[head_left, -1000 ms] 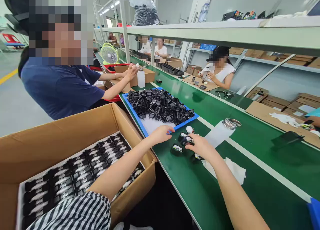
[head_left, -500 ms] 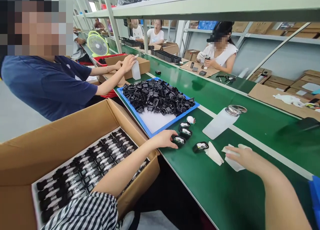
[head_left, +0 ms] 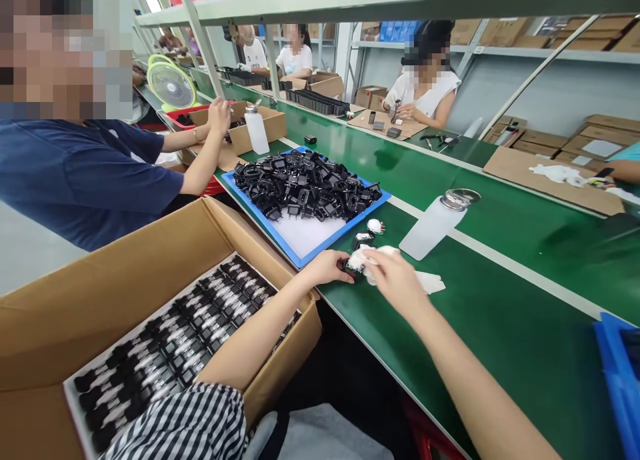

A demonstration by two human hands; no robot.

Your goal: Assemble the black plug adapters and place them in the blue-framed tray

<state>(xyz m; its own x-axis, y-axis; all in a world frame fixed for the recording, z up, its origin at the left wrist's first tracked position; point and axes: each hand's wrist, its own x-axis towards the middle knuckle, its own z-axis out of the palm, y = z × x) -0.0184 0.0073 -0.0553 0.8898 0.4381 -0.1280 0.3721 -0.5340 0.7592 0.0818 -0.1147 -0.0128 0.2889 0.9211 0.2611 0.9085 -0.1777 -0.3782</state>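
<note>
My left hand (head_left: 330,268) grips a small black plug housing (head_left: 345,265) by its side, at the near edge of the green bench. My right hand (head_left: 397,280) pinches a crumpled white cloth (head_left: 361,256) and presses it over the open top of that housing, hiding most of it. Just behind stands another black housing (head_left: 363,239) with white parts inside, next to a small white round piece (head_left: 375,227) with thin wires. A folded white cloth (head_left: 433,283) lies by my right hand, partly covered by it.
A blue-rimmed tray (head_left: 320,250) heaped with black plug parts lies ahead. To its right stands a white pump bottle (head_left: 433,228). A cardboard box (head_left: 125,267) holding rows of black parts is at my left. A co-worker (head_left: 90,173) sits beyond it; a blue bin (head_left: 613,373) is far right.
My right hand has moved left with the white cloth, from the bench onto the housing in my left hand. The left hand keeps its hold. The co-worker's hand has left the other bottle.
</note>
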